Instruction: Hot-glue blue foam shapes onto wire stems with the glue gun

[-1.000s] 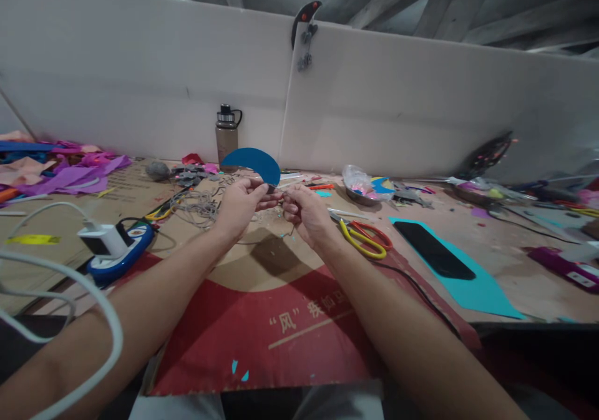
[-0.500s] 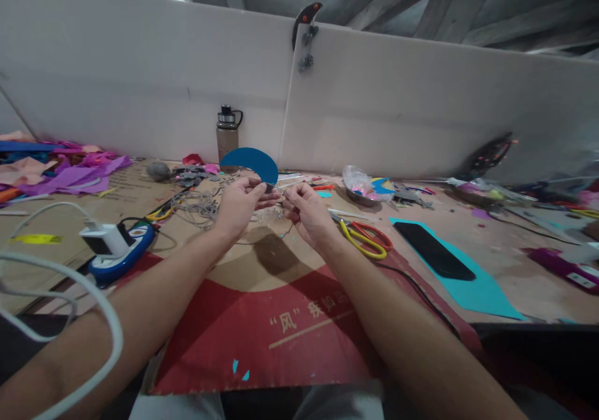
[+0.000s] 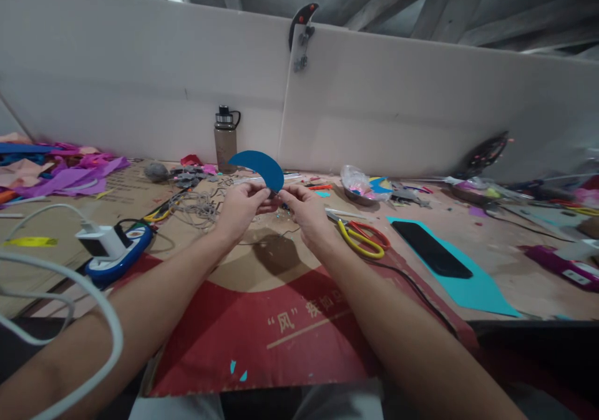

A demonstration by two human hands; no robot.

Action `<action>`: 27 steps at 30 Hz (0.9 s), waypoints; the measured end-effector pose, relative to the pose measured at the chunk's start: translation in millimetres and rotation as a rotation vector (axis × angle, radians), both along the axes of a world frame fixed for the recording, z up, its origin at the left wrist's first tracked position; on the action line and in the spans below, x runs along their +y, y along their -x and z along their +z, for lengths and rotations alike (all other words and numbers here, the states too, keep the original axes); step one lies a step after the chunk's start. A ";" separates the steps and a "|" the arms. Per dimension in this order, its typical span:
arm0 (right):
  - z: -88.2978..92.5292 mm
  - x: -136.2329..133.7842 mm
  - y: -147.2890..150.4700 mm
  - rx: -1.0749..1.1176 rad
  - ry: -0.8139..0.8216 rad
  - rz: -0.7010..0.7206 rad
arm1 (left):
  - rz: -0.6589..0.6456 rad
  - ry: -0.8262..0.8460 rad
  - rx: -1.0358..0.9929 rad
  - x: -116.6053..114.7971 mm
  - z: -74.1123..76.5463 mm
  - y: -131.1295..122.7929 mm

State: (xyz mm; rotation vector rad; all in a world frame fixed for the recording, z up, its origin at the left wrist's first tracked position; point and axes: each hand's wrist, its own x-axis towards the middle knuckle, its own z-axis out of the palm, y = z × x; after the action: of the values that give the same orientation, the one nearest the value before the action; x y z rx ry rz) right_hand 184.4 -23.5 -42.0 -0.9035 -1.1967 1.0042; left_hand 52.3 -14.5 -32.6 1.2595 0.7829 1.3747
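A dark blue crescent-shaped piece (image 3: 264, 165), flat like paper or felt, stands up above my fingers. My left hand (image 3: 246, 208) is closed on its lower end, thumb on top. Right beside it, my right hand (image 3: 302, 206) pinches at the same lower tip, fingertips nearly meeting the left ones. A thin grey string (image 3: 262, 240) runs over the cardboard up toward my right hand; the exact spot between the fingertips is too small to make out. Below both hands lies the red and brown cardboard (image 3: 243, 326). A tangle of grey string (image 3: 196, 208) lies to the left.
Scissors with yellow and red handles (image 3: 360, 239) lie right of my hands, near a black phone (image 3: 430, 248) on turquoise sheet. On the left are a blue power strip (image 3: 119, 261), a white cable (image 3: 100, 301) and coloured scraps (image 3: 70, 170). A bottle (image 3: 225, 142) stands behind.
My right hand has moved left and closed in on my left hand at the crescent's lower tip. The blue crescent has shifted slightly right and tilted.
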 end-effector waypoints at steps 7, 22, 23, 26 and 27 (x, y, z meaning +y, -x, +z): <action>-0.8 1.4 -2.2 -0.024 -0.006 0.039 | -0.041 0.040 0.022 -0.5 1.5 1.1; -11.9 2.3 -2.6 -0.518 0.030 0.247 | 0.109 0.013 -0.128 24.0 2.9 21.9; -15.1 1.1 -1.2 -0.615 0.004 0.272 | 0.127 0.012 -0.173 25.7 3.8 23.9; -21.3 -1.0 1.0 -0.825 -0.081 0.308 | 0.137 0.037 -0.272 27.9 6.6 27.1; -21.3 -0.6 0.0 -0.872 -0.095 0.306 | 0.137 0.047 -0.280 27.7 7.2 27.2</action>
State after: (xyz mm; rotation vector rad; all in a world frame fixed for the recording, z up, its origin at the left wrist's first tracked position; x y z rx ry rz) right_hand 184.4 -24.0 -63.3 -1.1473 -2.1459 0.7812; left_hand 25.2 13.2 -25.4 0.9637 0.7107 1.5926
